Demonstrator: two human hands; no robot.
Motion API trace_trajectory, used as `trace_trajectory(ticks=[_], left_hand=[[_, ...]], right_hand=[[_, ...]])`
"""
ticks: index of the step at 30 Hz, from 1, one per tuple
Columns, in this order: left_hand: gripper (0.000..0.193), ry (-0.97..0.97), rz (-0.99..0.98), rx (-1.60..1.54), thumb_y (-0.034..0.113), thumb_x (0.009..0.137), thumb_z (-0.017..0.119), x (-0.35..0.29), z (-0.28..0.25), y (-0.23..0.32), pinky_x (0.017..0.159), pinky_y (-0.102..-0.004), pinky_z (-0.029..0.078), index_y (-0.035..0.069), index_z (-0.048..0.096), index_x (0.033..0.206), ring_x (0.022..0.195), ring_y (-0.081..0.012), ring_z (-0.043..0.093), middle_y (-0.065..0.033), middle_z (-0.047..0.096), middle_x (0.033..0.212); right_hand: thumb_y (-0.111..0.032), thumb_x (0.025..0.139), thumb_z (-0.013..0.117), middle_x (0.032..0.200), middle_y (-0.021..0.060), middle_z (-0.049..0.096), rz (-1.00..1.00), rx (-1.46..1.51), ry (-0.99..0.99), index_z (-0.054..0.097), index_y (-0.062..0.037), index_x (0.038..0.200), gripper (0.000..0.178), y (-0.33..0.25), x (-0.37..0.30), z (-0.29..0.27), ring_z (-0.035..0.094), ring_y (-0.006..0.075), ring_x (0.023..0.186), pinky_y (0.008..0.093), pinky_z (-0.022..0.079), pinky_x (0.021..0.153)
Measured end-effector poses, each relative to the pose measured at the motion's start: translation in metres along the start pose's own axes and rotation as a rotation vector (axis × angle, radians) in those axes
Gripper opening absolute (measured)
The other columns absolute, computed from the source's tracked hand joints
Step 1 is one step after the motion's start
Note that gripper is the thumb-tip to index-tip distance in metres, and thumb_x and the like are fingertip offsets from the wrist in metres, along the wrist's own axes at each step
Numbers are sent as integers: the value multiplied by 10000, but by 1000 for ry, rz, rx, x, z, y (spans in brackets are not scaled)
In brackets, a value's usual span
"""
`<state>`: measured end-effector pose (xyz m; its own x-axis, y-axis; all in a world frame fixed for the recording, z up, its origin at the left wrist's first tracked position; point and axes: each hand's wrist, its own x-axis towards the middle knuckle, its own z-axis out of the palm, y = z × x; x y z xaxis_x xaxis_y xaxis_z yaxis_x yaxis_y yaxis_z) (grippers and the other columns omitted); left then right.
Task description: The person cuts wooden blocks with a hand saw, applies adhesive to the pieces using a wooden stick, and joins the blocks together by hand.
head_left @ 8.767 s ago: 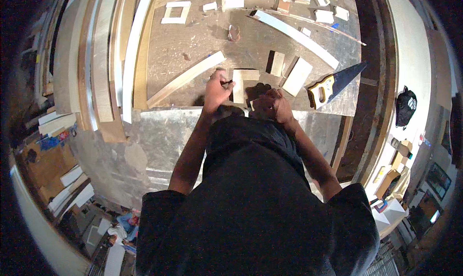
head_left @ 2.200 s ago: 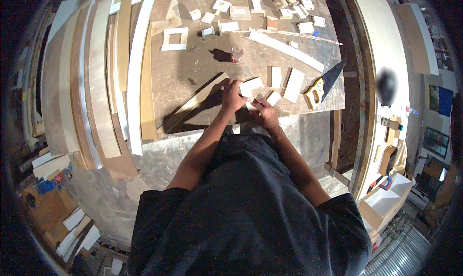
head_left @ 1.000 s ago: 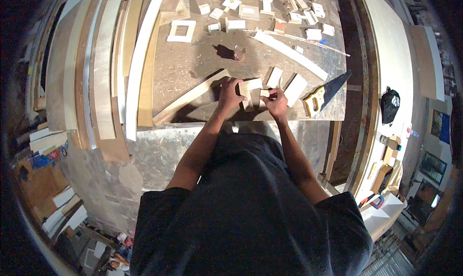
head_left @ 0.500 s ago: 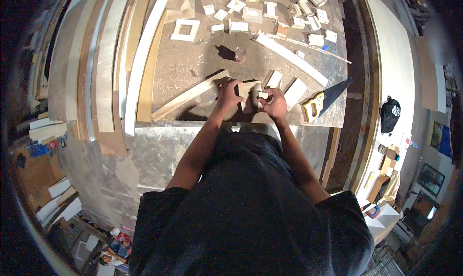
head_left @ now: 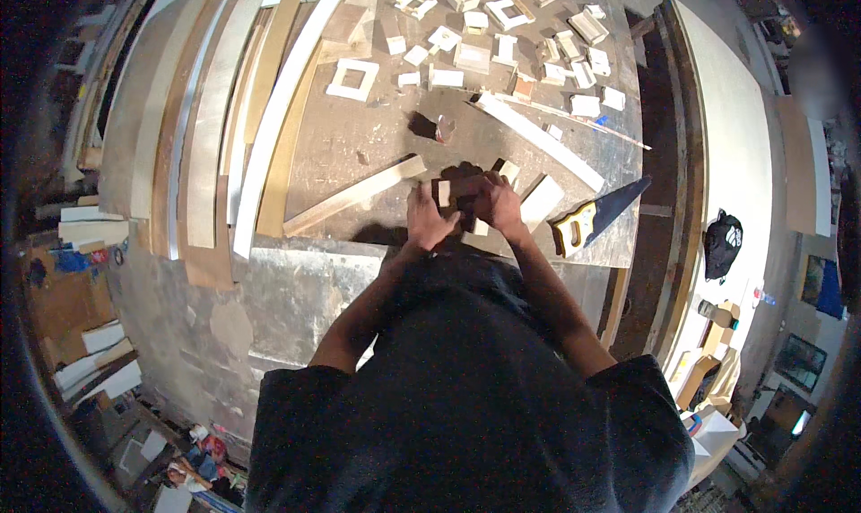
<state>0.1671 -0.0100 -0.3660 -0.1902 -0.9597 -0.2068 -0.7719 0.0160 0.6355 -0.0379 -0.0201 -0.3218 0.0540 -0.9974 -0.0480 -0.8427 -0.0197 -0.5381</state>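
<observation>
My left hand (head_left: 429,221) and my right hand (head_left: 499,206) are close together over the near edge of the workbench. Between them is a small wooden block (head_left: 444,193), its pale end lit beside my left fingers and the rest in shadow. The fingers of my right hand curl over its shaded side, and its underside is hidden. Beyond my right hand lies another wooden block (head_left: 508,171), partly covered. A wider pale board piece (head_left: 542,201) rests to its right. On the left, a long wooden strip (head_left: 354,196) slants toward my left hand.
A handsaw (head_left: 599,217) with a yellow and black handle lies at the right. Many small wooden pieces, including a square frame (head_left: 352,80), cover the far bench. A long white strip (head_left: 541,141) lies diagonally. Long boards (head_left: 204,127) are stacked at left.
Both hands have come nearer to me and closer together, with the pale block end now beside my left fingers. The view has shifted, so the bench sits slightly lower.
</observation>
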Motion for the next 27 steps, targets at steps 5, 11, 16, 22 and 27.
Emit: trace_trajectory(ticks=[5, 11, 16, 22, 27], left_hand=[[977, -155, -189, 87, 384, 704, 875, -6, -4, 27, 1125, -524, 413, -59, 362, 1407, 1340, -468, 437, -301, 450, 1405], [745, 108, -14, -98, 224, 690, 825, -2, 11, 7, 1020, -504, 473, -23, 472, 1297, 1185, -449, 543, -265, 554, 1250], [598, 278, 207, 3, 100, 701, 717, 19, -5, 30, 962, -519, 476, 0, 564, 1271, 1107, -451, 559, -237, 582, 1142], [625, 220, 226, 25, 67, 707, 703, 23, -10, 10, 945, -478, 469, 4, 598, 1320, 1049, -403, 569, -199, 595, 1130], [629, 156, 337, 11, 70, 744, 719, 35, -11, 6, 938, -456, 462, -11, 585, 1353, 1051, -387, 569, -181, 596, 1135]], right_hand=[[-277, 805, 743, 1270, 124, 652, -61, -7, -94, 689, -163, 1240, 453, 13, 18, 7, 604, 375, 1189, 479, 544, 962], [-317, 824, 743, 1314, 140, 644, -212, -44, -101, 639, -171, 1333, 540, 36, 27, 29, 605, 360, 1205, 468, 523, 1004], [-318, 846, 733, 1311, 144, 654, -272, -110, -36, 634, -184, 1360, 540, 78, 35, 45, 619, 367, 1184, 484, 504, 1014], [-331, 876, 702, 1279, 144, 664, -306, -5, -148, 642, -220, 1363, 504, 28, 54, 2, 635, 376, 1143, 483, 504, 976], [-371, 883, 681, 1227, 151, 675, -229, -42, -148, 675, -254, 1293, 426, 42, 61, 15, 647, 354, 1139, 469, 523, 951]])
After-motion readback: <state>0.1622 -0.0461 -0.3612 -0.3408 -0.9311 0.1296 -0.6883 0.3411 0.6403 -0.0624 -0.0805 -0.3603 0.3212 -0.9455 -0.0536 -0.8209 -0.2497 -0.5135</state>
